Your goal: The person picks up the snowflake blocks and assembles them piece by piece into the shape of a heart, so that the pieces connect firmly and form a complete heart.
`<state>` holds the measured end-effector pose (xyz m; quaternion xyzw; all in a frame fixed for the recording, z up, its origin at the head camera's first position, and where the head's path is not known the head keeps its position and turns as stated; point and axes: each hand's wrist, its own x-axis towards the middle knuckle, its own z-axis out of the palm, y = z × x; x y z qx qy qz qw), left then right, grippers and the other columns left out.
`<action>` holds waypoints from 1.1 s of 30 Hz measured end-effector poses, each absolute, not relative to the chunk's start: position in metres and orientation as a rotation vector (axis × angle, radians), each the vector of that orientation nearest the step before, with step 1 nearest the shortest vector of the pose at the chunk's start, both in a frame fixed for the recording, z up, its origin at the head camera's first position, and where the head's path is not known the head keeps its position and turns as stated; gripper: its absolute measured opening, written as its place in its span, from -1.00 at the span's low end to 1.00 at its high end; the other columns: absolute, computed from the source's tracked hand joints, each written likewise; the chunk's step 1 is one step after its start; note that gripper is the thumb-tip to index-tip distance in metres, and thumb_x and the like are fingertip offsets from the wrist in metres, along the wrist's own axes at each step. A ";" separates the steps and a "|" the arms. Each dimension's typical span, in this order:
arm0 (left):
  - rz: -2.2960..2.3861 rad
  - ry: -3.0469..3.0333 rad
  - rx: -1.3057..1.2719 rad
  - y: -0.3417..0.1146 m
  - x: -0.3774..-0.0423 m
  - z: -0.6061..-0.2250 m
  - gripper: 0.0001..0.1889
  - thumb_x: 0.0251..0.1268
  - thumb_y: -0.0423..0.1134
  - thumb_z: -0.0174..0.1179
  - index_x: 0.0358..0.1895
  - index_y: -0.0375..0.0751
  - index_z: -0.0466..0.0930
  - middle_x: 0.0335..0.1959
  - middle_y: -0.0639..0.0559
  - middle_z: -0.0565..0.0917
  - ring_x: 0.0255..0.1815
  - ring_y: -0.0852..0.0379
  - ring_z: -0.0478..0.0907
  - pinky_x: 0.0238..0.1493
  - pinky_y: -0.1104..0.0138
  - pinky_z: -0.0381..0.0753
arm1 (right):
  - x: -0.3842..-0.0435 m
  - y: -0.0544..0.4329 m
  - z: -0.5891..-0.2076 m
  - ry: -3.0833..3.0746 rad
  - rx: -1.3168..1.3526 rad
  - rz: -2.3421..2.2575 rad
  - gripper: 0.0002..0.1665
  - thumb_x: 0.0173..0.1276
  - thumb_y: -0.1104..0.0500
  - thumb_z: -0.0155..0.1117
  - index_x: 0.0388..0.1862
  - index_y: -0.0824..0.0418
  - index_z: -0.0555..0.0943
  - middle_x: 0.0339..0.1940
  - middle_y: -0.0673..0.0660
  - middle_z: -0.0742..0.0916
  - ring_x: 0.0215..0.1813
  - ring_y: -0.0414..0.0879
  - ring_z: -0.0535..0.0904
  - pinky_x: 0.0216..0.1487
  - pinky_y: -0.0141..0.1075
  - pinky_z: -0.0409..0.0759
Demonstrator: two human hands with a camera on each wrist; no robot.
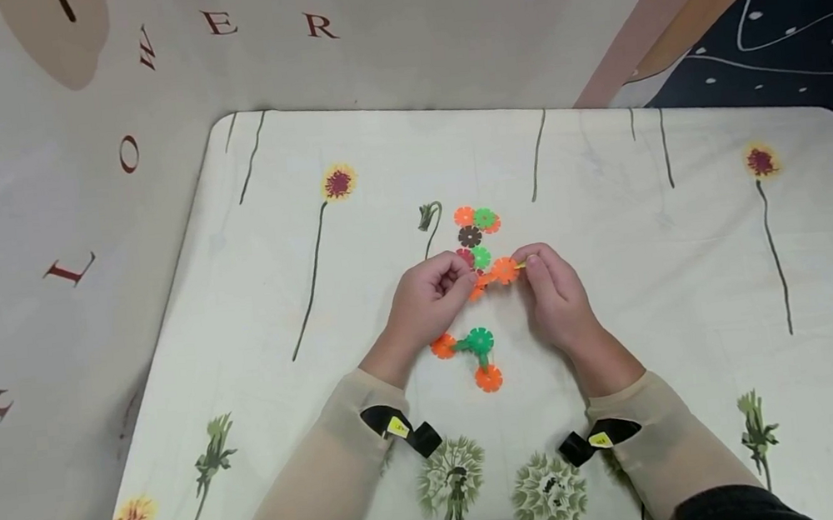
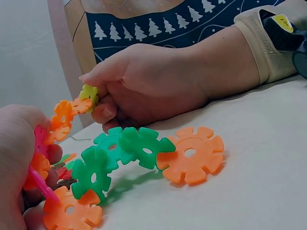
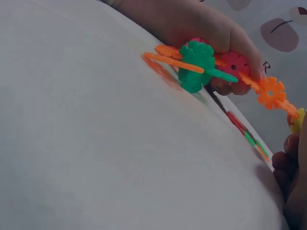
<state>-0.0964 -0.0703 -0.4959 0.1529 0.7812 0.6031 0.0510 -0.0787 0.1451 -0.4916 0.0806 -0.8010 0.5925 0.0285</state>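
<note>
Between both hands stretches a chain of notched plastic snowflake discs, with orange discs [image 1: 504,270] along its middle. The left hand [image 1: 428,296] grips its pink and orange end; a pink disc [image 2: 40,139] shows by the thumb. At the other end, the right hand [image 1: 558,292] pinches a yellow disc [image 2: 89,95] between thumb and forefinger, and this disc meets the last orange one. Nearer the body, a bent piece of joined green discs [image 1: 480,341] lies between the forearms, with an orange disc [image 1: 489,378] at one tip and another orange disc [image 1: 443,346] at the other.
Just beyond the hands lie several loose discs, among them a dark brown disc [image 1: 469,236], a green disc [image 1: 484,218] and an orange disc [image 1: 464,217]. A flower-printed cloth [image 1: 651,271] covers the table. Behind it rises a pale lettered surface [image 1: 441,48].
</note>
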 end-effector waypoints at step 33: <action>1.810 2.402 0.432 -0.070 -0.095 -0.497 -0.86 0.55 -0.22 0.25 -0.27 -0.10 0.62 -0.55 0.05 0.49 -0.51 0.08 0.42 -0.40 0.30 0.40 | -0.077 0.142 -0.494 -2.462 0.185 1.795 -0.76 0.68 0.22 0.06 0.07 0.33 0.61 -0.41 0.08 0.58 -0.40 -0.10 0.42 -0.23 -0.34 0.44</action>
